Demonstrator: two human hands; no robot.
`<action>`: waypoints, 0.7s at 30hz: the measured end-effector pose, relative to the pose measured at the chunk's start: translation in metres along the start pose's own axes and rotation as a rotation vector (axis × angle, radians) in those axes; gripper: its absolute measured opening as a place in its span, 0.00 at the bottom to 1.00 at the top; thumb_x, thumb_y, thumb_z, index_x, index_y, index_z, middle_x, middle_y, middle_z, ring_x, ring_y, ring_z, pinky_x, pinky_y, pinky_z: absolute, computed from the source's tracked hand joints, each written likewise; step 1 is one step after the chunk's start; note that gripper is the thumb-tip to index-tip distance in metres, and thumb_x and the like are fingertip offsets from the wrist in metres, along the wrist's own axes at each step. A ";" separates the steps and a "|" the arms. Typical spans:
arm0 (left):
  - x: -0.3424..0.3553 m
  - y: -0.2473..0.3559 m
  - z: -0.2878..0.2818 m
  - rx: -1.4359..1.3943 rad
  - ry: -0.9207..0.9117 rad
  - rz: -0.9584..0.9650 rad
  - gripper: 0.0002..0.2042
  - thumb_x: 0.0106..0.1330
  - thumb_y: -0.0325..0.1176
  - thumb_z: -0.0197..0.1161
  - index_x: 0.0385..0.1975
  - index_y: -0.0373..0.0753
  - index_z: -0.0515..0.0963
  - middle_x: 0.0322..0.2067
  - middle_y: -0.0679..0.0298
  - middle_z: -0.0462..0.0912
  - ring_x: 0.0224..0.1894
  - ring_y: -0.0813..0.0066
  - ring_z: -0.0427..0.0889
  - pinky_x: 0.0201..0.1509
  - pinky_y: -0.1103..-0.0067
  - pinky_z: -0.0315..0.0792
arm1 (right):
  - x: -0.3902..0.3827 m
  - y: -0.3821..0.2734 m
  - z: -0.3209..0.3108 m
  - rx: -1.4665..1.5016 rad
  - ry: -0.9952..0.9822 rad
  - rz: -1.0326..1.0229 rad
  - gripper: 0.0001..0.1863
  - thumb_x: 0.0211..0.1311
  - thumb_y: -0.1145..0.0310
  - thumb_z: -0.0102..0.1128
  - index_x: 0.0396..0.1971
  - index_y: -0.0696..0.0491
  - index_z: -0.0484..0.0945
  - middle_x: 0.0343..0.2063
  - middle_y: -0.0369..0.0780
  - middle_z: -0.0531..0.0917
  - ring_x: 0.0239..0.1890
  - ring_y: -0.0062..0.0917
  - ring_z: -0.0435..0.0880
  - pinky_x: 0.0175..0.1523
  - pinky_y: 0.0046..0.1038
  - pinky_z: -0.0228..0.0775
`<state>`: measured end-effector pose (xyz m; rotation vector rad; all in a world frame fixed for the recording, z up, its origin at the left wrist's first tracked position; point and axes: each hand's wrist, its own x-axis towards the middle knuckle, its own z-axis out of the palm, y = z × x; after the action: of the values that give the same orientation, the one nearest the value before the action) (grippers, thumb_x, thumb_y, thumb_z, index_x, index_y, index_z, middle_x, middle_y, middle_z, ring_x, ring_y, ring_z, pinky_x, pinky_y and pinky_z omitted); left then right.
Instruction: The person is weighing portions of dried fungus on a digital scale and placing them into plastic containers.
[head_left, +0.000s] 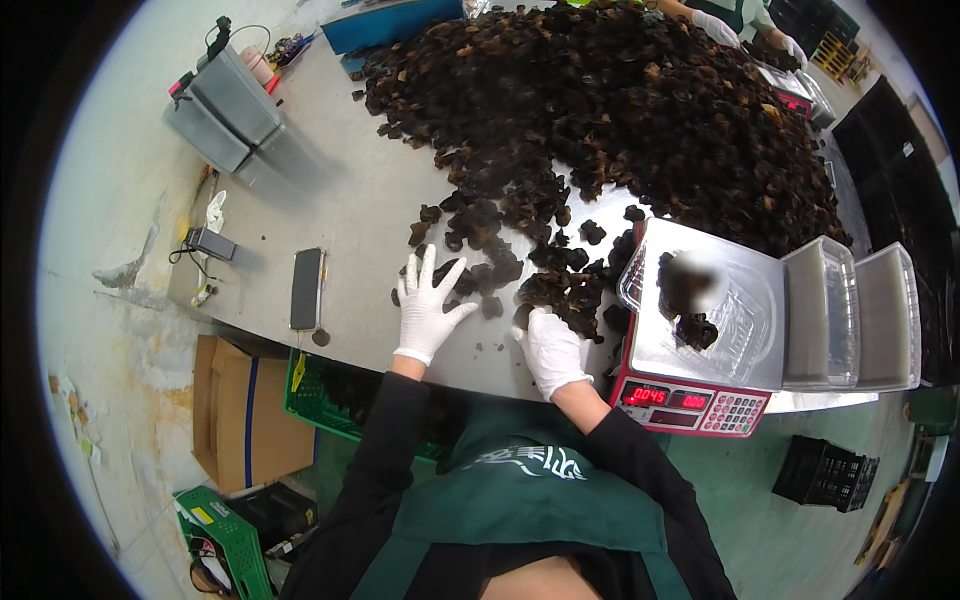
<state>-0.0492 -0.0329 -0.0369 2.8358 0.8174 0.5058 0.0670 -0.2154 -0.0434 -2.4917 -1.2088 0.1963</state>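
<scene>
My left hand [427,312], in a white glove, rests with fingers spread on the metal table, beside a few loose dark pieces. My right hand [553,352], gloved too, is closed with its fingertips pinching a wood ear mushroom [522,316]. Just beyond it lies a small cluster of wood ear mushrooms [565,290], dark brown and wrinkled. They trail off a large heap [620,110] across the far table. To the right, a red-framed digital scale [690,400] carries a clear plastic tray [740,310] with several mushrooms; part of it is blurred.
Stacked clear trays [885,320] stand right of the scale. A phone [307,288] and a small grey box [212,243] lie at the left, with grey metal bins [235,95] behind. Under the table edge are a green crate [340,390] and a cardboard box [225,415]. Another person's gloved hand [716,28] shows far right.
</scene>
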 end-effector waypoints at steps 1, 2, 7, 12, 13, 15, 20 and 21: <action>0.004 0.000 0.005 -0.015 -0.054 0.004 0.32 0.53 0.54 0.66 0.62 0.62 0.70 0.66 0.57 0.62 0.67 0.49 0.58 0.67 0.50 0.49 | 0.000 -0.002 -0.002 0.034 0.127 -0.079 0.12 0.59 0.61 0.59 0.28 0.56 0.73 0.23 0.47 0.79 0.26 0.40 0.81 0.31 0.37 0.73; 0.005 0.000 0.008 -0.031 -0.108 0.008 0.32 0.54 0.54 0.66 0.62 0.62 0.70 0.65 0.57 0.64 0.66 0.49 0.59 0.67 0.49 0.49 | 0.001 -0.003 0.003 0.042 0.139 -0.087 0.09 0.58 0.65 0.57 0.28 0.56 0.73 0.22 0.47 0.79 0.26 0.40 0.81 0.32 0.38 0.73; -0.001 0.012 0.012 -0.032 0.107 0.079 0.22 0.58 0.44 0.65 0.53 0.47 0.76 0.48 0.61 0.75 0.49 0.60 0.73 0.51 0.66 0.68 | -0.007 -0.005 0.015 0.066 0.216 -0.110 0.04 0.55 0.75 0.48 0.24 0.55 0.73 0.20 0.48 0.77 0.25 0.40 0.80 0.30 0.38 0.71; -0.013 0.002 0.020 -0.229 0.207 0.011 0.13 0.57 0.30 0.67 0.44 0.44 0.80 0.40 0.59 0.77 0.41 0.61 0.79 0.44 0.73 0.75 | -0.009 0.001 0.016 0.027 0.190 -0.136 0.05 0.59 0.73 0.48 0.26 0.55 0.72 0.20 0.47 0.76 0.22 0.38 0.78 0.27 0.36 0.70; -0.012 0.003 0.019 -0.361 0.186 -0.098 0.13 0.57 0.27 0.66 0.43 0.41 0.80 0.40 0.59 0.77 0.42 0.61 0.79 0.46 0.74 0.74 | -0.011 0.002 0.007 0.085 0.165 -0.143 0.05 0.60 0.72 0.48 0.27 0.55 0.72 0.21 0.47 0.76 0.23 0.38 0.79 0.27 0.36 0.71; -0.007 0.003 0.016 -0.452 0.241 -0.074 0.14 0.55 0.24 0.67 0.42 0.39 0.79 0.39 0.60 0.78 0.40 0.63 0.80 0.44 0.75 0.74 | -0.014 0.005 0.010 0.071 0.175 -0.103 0.05 0.60 0.71 0.50 0.28 0.56 0.72 0.22 0.47 0.76 0.23 0.38 0.79 0.29 0.36 0.72; 0.008 0.008 0.002 -0.655 0.251 -0.143 0.14 0.54 0.22 0.67 0.41 0.38 0.80 0.37 0.61 0.80 0.38 0.67 0.81 0.44 0.76 0.74 | -0.028 -0.008 -0.036 0.188 0.153 -0.057 0.12 0.60 0.65 0.56 0.37 0.59 0.70 0.25 0.47 0.78 0.26 0.39 0.81 0.31 0.38 0.74; 0.017 0.020 -0.006 -0.716 0.230 -0.139 0.14 0.54 0.22 0.67 0.41 0.38 0.80 0.37 0.61 0.80 0.39 0.69 0.81 0.45 0.76 0.74 | -0.033 -0.007 -0.052 0.188 0.086 -0.037 0.16 0.62 0.63 0.56 0.43 0.59 0.69 0.26 0.47 0.78 0.28 0.40 0.81 0.32 0.39 0.74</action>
<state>-0.0283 -0.0404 -0.0217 2.0771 0.6793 0.9001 0.0560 -0.2509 0.0064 -2.2906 -1.1455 0.1821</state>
